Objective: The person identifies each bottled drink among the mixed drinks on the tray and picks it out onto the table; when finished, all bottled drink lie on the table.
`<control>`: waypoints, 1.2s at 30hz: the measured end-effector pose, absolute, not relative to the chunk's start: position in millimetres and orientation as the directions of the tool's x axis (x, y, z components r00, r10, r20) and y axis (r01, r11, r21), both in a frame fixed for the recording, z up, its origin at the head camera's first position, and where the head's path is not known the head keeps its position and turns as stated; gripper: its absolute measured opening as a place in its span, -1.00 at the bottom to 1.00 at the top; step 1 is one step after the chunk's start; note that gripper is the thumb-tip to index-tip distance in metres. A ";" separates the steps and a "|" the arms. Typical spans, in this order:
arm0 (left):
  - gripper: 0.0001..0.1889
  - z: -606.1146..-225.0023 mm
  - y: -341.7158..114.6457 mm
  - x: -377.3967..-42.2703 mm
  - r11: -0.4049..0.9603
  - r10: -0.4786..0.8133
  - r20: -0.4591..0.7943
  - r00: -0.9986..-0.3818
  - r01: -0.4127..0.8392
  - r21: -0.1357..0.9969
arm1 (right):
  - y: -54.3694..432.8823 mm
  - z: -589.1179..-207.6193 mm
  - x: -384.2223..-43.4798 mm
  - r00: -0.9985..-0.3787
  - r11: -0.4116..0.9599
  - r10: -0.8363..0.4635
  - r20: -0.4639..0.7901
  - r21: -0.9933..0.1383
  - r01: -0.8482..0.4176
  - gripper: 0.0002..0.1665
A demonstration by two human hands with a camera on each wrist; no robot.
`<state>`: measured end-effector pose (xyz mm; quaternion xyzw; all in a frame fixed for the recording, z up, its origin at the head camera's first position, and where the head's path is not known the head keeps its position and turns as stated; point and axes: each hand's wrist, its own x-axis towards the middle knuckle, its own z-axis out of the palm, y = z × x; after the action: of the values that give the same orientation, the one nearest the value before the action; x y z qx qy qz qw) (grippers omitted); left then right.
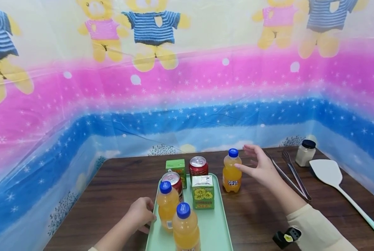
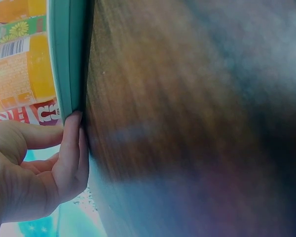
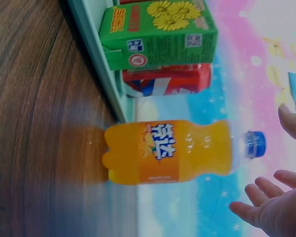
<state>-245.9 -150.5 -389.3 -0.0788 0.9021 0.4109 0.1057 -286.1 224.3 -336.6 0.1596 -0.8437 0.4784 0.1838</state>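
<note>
Right hand (image 1: 262, 169) hung beside the orange soda bottle (image 1: 232, 174), fingers spread, pinching nothing; right wrist view showed a gap to the blue cap (image 3: 256, 144). Bottle stood upright on the surface (image 1: 111, 188), just right of the green tray (image 1: 216, 226). Left hand (image 1: 140, 212) pinched the tray's left rim, thumb against fingers. Tray carried two more bottles (image 1: 187, 232), two cans (image 1: 198, 170), two cartons (image 1: 203, 197). Step in hand, my read: grasping or releasing that bottle, couldn't tell which. Next move probably called for closing fingers round it or drawing them clear, no tipping.
</note>
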 end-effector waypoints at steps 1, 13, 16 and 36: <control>-0.73 -389.3 -150.7 -245.9 0.652 -0.054 -0.255 -0.965 -0.228 0.723 | 224.6 -335.3 -283.6 -0.874 0.485 -0.096 0.477 -0.744 -0.460 -0.11; -0.74 -388.4 -151.2 -243.5 0.654 -0.040 -0.243 -0.969 -0.209 0.727 | 224.6 -320.9 -253.2 -0.827 0.451 -0.142 0.543 -0.709 -0.543 -0.17; -0.74 -387.8 -151.2 -242.8 0.656 -0.040 -0.242 -0.970 -0.208 0.726 | 225.7 -319.6 -246.8 -0.827 0.469 -0.152 0.542 -0.697 -0.543 -0.16; -0.73 -388.9 -149.6 -242.7 0.654 -0.043 -0.230 -0.972 -0.202 0.729 | 228.2 -336.3 -209.3 -0.817 0.393 -0.243 0.522 -0.717 -0.576 -0.32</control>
<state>-242.7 -149.6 -388.9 -0.0677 0.9043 0.4103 0.0963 -209.3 228.2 -336.3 0.2505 -0.8173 0.4905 0.1693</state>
